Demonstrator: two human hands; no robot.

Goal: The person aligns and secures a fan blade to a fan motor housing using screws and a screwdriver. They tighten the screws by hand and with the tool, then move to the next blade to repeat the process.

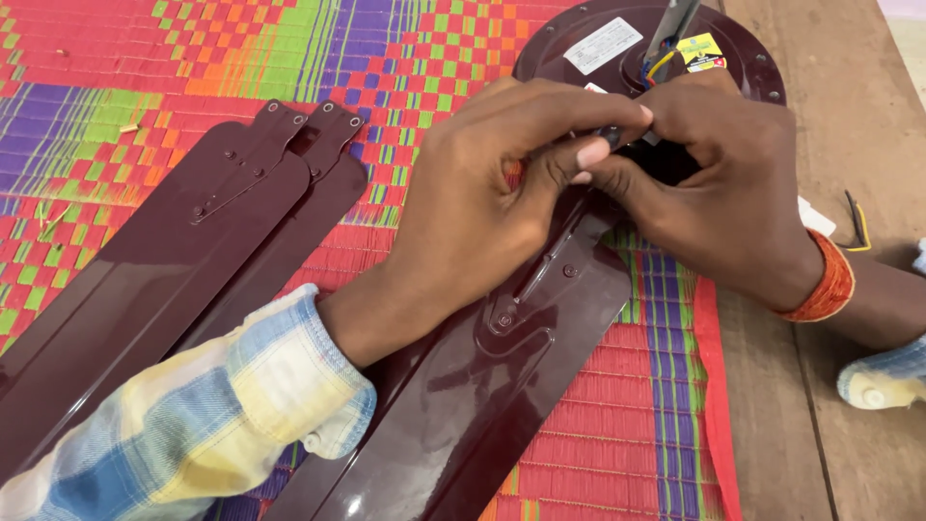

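Left hand (482, 207) and right hand (714, 193) pinched together on a small dark part at fan blade (502, 386) root, touching motor housing (559, 58) rim. Spare blades (164, 280) crowding left; woven mat (666, 425) edge, bare tabletop (849, 96) right.

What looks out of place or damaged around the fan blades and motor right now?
Nothing looks damaged. Two spare blades lie overlapped and slightly askew on the woven mat. Small scraps litter the mat at upper left, and a loose wire piece lies on the wooden floor.
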